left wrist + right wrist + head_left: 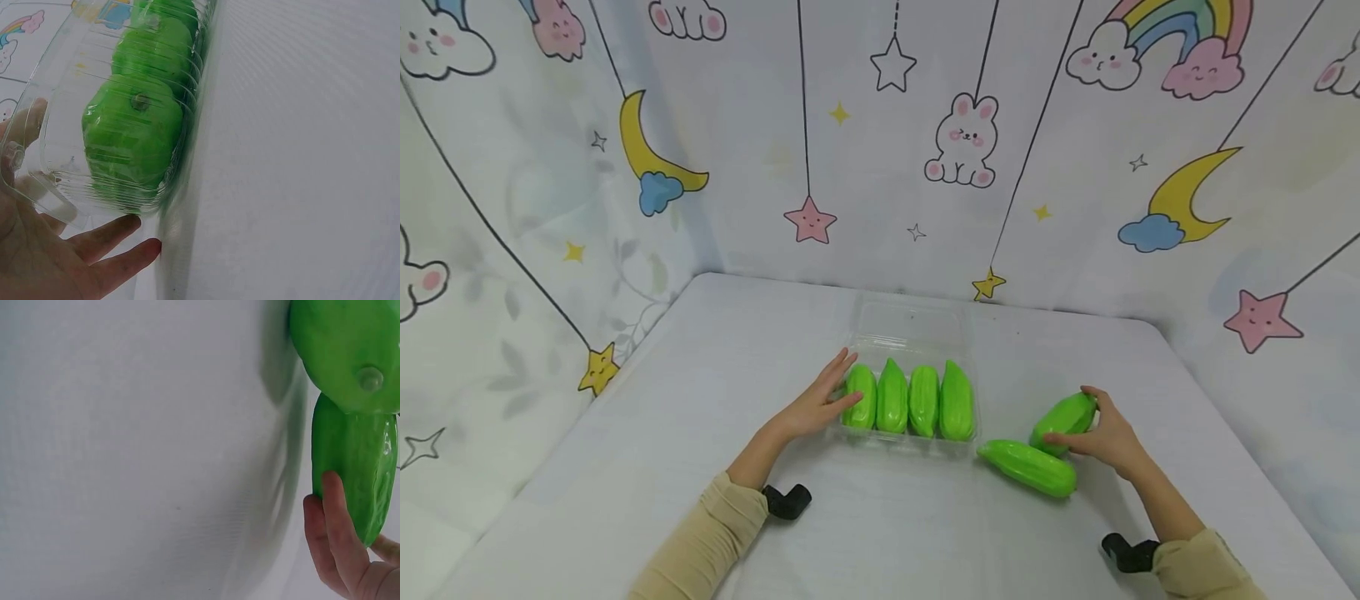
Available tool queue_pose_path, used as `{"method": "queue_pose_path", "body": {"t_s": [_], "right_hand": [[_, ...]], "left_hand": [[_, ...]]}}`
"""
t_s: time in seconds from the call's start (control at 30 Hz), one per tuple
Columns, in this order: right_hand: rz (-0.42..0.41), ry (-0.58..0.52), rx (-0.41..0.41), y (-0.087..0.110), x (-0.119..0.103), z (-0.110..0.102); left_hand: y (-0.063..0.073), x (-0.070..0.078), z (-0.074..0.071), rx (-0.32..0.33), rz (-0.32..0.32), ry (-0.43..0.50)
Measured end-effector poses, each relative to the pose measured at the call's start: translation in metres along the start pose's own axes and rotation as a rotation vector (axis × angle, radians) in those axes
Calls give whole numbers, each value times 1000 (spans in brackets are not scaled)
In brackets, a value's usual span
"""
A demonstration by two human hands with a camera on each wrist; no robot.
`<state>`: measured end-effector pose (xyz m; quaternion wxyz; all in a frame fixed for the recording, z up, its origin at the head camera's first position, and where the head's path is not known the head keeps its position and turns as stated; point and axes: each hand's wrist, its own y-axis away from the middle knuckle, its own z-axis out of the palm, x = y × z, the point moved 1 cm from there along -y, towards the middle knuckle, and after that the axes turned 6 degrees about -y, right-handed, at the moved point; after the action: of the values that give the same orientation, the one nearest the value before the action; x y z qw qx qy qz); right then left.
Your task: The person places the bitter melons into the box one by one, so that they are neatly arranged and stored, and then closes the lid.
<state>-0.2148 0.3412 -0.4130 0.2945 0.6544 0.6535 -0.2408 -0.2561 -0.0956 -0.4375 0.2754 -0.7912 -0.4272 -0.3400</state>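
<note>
In the head view, several green toy cucumbers (pixel 892 397) lie side by side in a clear plastic box (pixel 904 447). My left hand (pixel 812 406) is at the box's left side with fingers spread and fairly straight; the left wrist view shows the fingers (pixel 106 237) against its clear wall. At the right, my right hand (pixel 1108 437) grips another green toy cucumber (pixel 1067 417) between thumb and fingers. A further loose cucumber (pixel 1030 468) lies on the table just in front of it, overlapping it in view. In the right wrist view, fingers (pixel 337 512) lie along the held cucumber (pixel 353 462).
The box's clear lid (pixel 912 323) is folded back toward the rear of the white table (pixel 700 400). Behind it hangs a white cloth wall (pixel 737 100) printed with stars, moons and rabbits. A black piece (pixel 788 502) is by the left wrist, another (pixel 1129 553) by the right.
</note>
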Motion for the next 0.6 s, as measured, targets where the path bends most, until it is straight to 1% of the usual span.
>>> {"method": "queue_pose_path", "body": {"t_s": [0.1,0.23,0.33,0.47,0.6], "right_hand": [[-31,-28,9,-1,-1,-1],[-76,-78,17,0,-12,-5],[-103,-83,30,-1,-17,-7],[-117,-73,30,-4,-20,-8],[-137,-98,16,-5,-28,-9]], "left_hand": [[3,4,-1,5,-1,-12],[9,22,-6,1,9,-3],[13,36,-11,-13,5,4],[14,40,-13,-26,-8,-2],[14,40,-14,-21,-2,-4]]}}
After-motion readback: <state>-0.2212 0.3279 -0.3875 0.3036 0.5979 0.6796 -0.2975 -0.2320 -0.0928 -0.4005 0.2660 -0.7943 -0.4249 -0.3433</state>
